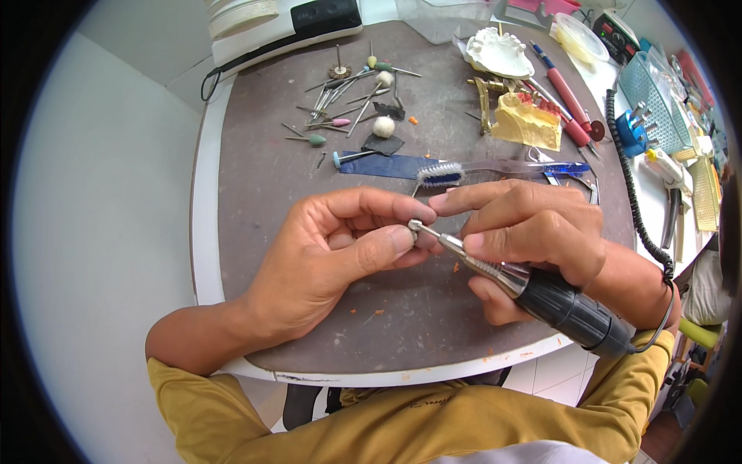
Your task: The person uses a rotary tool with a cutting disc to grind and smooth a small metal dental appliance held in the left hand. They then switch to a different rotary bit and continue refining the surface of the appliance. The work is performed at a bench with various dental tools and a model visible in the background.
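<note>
Between the thumb and fingers of my left hand (332, 240) is pinched a small silvery metal piece (415, 226), most likely a dental crown, partly covered by the fingertips. My right hand (533, 228) grips a black and silver rotary handpiece (553, 298), its cord running off along the right forearm. The handpiece's thin tip meets the small metal piece, and the fingertips of both hands come together there. Just beyond the hands lies a toothbrush (495, 168) with a clear and blue handle, over a blue strip (386, 165).
Polishing burs (332, 97) and felt tips lie scattered at the back left. A yellow dental model (528, 121) and a white plaster cast (498, 52) stand at the back right, beside red-handled tools (568, 93). A coiled black cord (634, 185) runs along the right edge near a blue basket (655, 100).
</note>
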`<state>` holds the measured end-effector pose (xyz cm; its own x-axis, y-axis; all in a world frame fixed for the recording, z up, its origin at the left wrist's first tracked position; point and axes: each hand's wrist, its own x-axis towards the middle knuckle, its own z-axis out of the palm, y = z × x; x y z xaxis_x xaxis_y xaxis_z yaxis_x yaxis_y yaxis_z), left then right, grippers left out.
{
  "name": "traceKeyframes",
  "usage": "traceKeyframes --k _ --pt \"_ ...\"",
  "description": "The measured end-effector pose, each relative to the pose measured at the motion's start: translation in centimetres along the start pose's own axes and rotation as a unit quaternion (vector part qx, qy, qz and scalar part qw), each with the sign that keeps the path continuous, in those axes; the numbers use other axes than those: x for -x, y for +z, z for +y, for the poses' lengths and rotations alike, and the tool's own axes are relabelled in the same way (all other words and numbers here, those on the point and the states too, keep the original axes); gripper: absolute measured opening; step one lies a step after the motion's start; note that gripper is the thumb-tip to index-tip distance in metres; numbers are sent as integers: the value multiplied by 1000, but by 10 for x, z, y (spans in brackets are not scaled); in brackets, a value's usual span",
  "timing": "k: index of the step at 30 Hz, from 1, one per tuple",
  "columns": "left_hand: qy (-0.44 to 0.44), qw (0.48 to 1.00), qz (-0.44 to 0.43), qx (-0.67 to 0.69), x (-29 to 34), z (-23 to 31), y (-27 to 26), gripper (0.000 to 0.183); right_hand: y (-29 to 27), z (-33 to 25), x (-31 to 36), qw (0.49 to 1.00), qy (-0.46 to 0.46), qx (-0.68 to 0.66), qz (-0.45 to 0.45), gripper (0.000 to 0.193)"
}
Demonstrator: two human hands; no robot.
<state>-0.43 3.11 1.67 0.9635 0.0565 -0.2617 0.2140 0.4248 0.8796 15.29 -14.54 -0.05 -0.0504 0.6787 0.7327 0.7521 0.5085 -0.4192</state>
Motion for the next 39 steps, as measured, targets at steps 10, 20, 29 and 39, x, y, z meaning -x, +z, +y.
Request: traceKeyframes --k 10,20,29,39 --pt "2 1000 2 0 0 0 0 26 -1 -2 -1 1000 7 0 -5 32" --pt "0 1000 5 -2 1 0 1 26 -2 -1 -1 1000 0 3 -11 34" --pt "-9 1000 8 -3 0 1 1 25 -1 0 -1 1000 3 -2 0 34" --pt "-9 1000 7 -6 1 0 1 26 -1 -1 -2 1000 7 10 -4 31"
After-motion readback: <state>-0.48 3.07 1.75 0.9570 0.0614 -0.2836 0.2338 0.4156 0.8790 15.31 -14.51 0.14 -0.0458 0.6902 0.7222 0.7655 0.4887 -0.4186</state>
